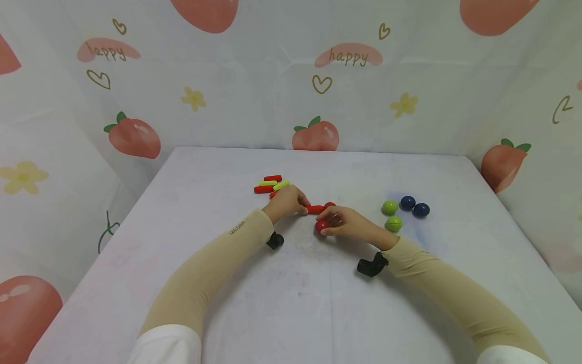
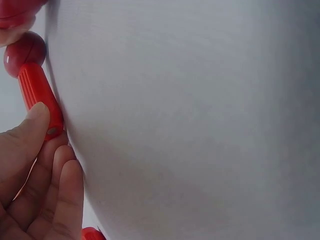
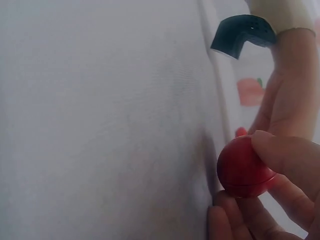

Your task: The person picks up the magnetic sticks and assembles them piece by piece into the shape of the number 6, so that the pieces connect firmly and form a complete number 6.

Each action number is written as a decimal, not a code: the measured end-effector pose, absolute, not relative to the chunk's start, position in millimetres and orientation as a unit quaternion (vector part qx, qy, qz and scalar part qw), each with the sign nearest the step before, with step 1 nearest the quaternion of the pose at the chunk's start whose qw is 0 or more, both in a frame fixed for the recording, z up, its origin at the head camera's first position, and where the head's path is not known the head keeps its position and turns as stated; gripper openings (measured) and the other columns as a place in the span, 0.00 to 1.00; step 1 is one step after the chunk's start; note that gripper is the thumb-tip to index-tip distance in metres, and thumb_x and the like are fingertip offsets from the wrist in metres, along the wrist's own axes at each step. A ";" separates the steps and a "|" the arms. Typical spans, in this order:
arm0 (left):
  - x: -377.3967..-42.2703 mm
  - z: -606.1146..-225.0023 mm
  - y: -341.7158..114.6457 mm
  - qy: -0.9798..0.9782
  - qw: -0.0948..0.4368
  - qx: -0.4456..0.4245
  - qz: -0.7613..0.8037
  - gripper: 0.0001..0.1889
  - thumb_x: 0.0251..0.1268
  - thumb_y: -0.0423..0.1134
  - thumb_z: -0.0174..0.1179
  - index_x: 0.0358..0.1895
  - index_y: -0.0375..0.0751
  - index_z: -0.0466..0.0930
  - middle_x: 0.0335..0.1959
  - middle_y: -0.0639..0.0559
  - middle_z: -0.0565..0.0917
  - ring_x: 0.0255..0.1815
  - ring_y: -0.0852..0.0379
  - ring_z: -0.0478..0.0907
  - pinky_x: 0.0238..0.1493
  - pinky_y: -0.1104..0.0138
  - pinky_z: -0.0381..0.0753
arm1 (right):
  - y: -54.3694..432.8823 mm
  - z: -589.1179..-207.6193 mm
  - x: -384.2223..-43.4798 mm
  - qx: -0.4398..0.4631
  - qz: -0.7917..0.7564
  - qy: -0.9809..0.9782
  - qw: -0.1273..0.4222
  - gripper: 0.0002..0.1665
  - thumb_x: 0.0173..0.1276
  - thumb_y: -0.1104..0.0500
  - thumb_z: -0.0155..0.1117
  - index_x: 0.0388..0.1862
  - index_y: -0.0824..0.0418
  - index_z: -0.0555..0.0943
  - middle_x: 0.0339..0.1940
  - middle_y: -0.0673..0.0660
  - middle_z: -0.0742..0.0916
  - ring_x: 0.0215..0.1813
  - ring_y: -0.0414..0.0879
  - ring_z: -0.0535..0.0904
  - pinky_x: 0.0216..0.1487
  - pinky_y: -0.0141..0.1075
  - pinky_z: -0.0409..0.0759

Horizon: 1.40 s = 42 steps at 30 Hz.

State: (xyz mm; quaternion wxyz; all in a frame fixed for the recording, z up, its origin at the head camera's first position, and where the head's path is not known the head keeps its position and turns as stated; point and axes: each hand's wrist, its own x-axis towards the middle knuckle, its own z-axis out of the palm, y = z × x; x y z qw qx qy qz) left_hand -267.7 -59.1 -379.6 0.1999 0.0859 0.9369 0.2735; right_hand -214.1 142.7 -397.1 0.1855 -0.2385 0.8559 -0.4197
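Between thumb and fingers, my left hand (image 1: 288, 201) pinches one end of a red ridged rod (image 2: 37, 90). The rod's far end meets a dark red ball (image 2: 26, 52) that lies on the table. My right hand (image 1: 352, 225) holds a second red ball (image 3: 244, 167) between thumb and fingertips, just in front of the rod and the first ball. Behind my left hand lie several short rods, among them a red rod (image 1: 273, 178) and a yellow rod (image 1: 281, 185); the hand partly hides one red rod.
To the right of my right hand sit two green balls, the nearer green ball (image 1: 393, 223) close to my wrist, and two dark blue balls (image 1: 407, 202). A white cloth covers the table (image 1: 291, 303). A printed curtain (image 1: 254, 76) hangs behind it.
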 end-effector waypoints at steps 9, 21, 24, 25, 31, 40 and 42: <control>-265.3 -376.5 -58.3 0.938 0.204 0.080 0.269 0.08 0.55 0.39 0.66 0.39 0.48 0.87 0.41 0.53 0.85 0.48 0.55 0.73 0.53 0.63 0.76 | 139.3 -395.4 -211.8 -0.248 -0.404 0.860 0.190 0.21 0.60 0.55 0.67 0.52 0.57 0.77 0.49 0.57 0.81 0.51 0.48 0.78 0.54 0.42 0.79; -266.0 -377.9 -57.8 0.938 0.199 0.086 0.269 0.08 0.55 0.39 0.67 0.38 0.47 0.87 0.41 0.54 0.85 0.47 0.56 0.73 0.52 0.64 0.76 | 139.5 -396.4 -212.8 -0.247 -0.400 0.861 0.194 0.21 0.60 0.55 0.67 0.52 0.56 0.77 0.51 0.57 0.81 0.52 0.49 0.78 0.53 0.41 0.79; -265.7 -377.7 -57.7 0.938 0.201 0.083 0.270 0.08 0.55 0.39 0.66 0.39 0.48 0.87 0.41 0.54 0.85 0.46 0.55 0.73 0.51 0.64 0.77 | 139.4 -396.3 -212.9 -0.245 -0.399 0.861 0.198 0.21 0.60 0.55 0.67 0.52 0.56 0.76 0.51 0.57 0.81 0.52 0.50 0.78 0.53 0.41 0.79; -265.6 -377.6 -57.7 0.938 0.202 0.082 0.270 0.08 0.55 0.39 0.66 0.39 0.48 0.87 0.41 0.54 0.85 0.46 0.55 0.73 0.51 0.64 0.77 | 139.3 -396.2 -212.8 -0.244 -0.399 0.861 0.199 0.21 0.60 0.55 0.67 0.52 0.56 0.76 0.51 0.58 0.81 0.52 0.50 0.78 0.53 0.41 0.79; -265.8 -377.2 -57.9 0.937 0.208 0.076 0.270 0.08 0.55 0.40 0.66 0.39 0.48 0.87 0.41 0.54 0.85 0.46 0.55 0.73 0.49 0.65 0.77 | 139.2 -395.6 -211.9 -0.247 -0.394 0.863 0.196 0.21 0.60 0.56 0.67 0.53 0.57 0.76 0.52 0.58 0.81 0.52 0.49 0.79 0.54 0.42 0.79; -266.4 -377.8 -58.3 0.938 0.206 0.080 0.268 0.08 0.55 0.40 0.66 0.39 0.48 0.87 0.40 0.54 0.85 0.45 0.56 0.73 0.48 0.66 0.77 | 139.6 -395.2 -211.7 -0.249 -0.390 0.866 0.192 0.25 0.59 0.56 0.68 0.55 0.56 0.75 0.54 0.58 0.81 0.54 0.50 0.78 0.55 0.43 0.79; -266.3 -378.6 -58.5 0.939 0.202 0.087 0.266 0.08 0.55 0.40 0.66 0.39 0.48 0.87 0.40 0.54 0.85 0.45 0.56 0.74 0.49 0.66 0.77 | 139.6 -395.1 -211.6 -0.249 -0.391 0.865 0.192 0.25 0.59 0.57 0.68 0.55 0.57 0.75 0.54 0.58 0.81 0.54 0.50 0.78 0.55 0.43 0.79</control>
